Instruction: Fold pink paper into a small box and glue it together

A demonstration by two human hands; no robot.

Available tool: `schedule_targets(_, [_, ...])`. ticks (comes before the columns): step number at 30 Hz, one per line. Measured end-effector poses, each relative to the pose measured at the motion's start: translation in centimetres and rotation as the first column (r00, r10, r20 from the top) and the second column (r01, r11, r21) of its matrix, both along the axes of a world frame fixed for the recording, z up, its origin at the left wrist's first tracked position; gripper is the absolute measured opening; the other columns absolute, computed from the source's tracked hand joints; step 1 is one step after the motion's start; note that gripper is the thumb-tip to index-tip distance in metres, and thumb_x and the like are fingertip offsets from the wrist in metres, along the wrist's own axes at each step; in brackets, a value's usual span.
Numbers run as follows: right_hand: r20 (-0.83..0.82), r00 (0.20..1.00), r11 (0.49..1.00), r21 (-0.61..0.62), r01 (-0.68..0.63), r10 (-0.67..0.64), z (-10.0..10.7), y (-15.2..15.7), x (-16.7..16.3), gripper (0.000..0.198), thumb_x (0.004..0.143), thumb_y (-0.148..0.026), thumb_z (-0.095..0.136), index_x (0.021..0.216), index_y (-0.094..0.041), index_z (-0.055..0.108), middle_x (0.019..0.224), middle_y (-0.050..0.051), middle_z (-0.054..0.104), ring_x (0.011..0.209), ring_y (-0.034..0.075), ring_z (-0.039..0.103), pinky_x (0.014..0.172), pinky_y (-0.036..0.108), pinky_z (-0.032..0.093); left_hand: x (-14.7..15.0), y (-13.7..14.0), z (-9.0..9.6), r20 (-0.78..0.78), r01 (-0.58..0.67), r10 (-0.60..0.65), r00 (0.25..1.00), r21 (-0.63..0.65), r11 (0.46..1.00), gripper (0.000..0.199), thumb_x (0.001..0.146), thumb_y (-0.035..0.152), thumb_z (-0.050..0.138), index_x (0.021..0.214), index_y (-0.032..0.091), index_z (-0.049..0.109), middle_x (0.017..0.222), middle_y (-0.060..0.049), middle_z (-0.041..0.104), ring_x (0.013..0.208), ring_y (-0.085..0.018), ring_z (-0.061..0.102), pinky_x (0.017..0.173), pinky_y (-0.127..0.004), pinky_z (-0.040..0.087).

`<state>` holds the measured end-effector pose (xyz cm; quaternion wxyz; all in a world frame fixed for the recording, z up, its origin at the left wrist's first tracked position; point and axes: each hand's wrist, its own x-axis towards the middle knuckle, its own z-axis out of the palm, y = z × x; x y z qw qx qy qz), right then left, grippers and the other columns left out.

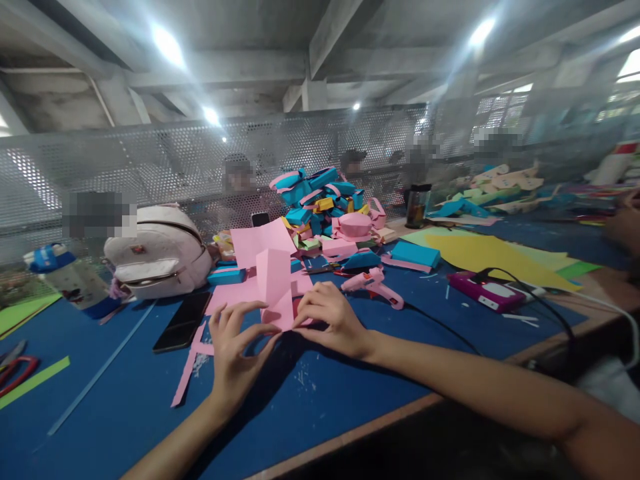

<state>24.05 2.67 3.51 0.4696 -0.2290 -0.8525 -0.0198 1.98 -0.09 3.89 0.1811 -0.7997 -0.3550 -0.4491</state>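
A folded piece of pink paper (276,283) stands upright between my hands, creased down its length. My left hand (240,347) pinches its lower left corner between thumb and forefinger, the other fingers curled above. At the lower right edge, my right hand (330,320) grips the same paper with its fingertips. Behind it lie more pink sheets (235,293), one of them propped up. A pink glue gun (375,285) rests just beyond my right hand. Pink paper strips (187,373) lie to the left of my left hand.
A heap of blue and pink paper pieces (325,200) rises at the back. On the left are a black phone (183,322), a white backpack (160,253), a bottle (73,280) and scissors (20,373). A purple power strip (485,291) with cords and yellow sheets (500,257) lie right.
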Motion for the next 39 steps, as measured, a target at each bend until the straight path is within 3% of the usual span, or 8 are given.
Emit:
schedule_targets(21, [0.045, 0.997, 0.998, -0.025, -0.064, 0.066, -0.46, -0.04, -0.52, 0.007, 0.089, -0.027, 0.065, 0.089, -0.02, 0.069, 0.086, 0.004, 0.065, 0.086, 0.019, 0.054, 0.079, 0.034, 0.04, 0.44, -0.2, -0.13, -0.02, 0.003, -0.003, 1.0, -0.005, 1.0, 0.004, 0.079, 0.027, 0.074, 0.078, 0.031, 0.072, 0.108, -0.002, 0.068, 0.1, -0.024, 0.059, 0.098, -0.05, 0.032])
schedule_targets(39, [0.092, 0.996, 0.992, 0.127, -0.002, -0.01, 0.09, -0.23, -0.6, 0.012, 0.091, -0.029, 0.062, 0.087, -0.02, 0.067, 0.086, 0.004, 0.067, 0.085, 0.019, 0.052, 0.077, 0.034, 0.039, 0.49, -0.25, -0.11, -0.021, 0.025, -0.025, 0.999, 0.001, 1.0, 0.007, 0.08, 0.024, 0.073, 0.078, 0.031, 0.071, 0.107, -0.003, 0.069, 0.098, -0.024, 0.059, 0.097, -0.051, 0.032])
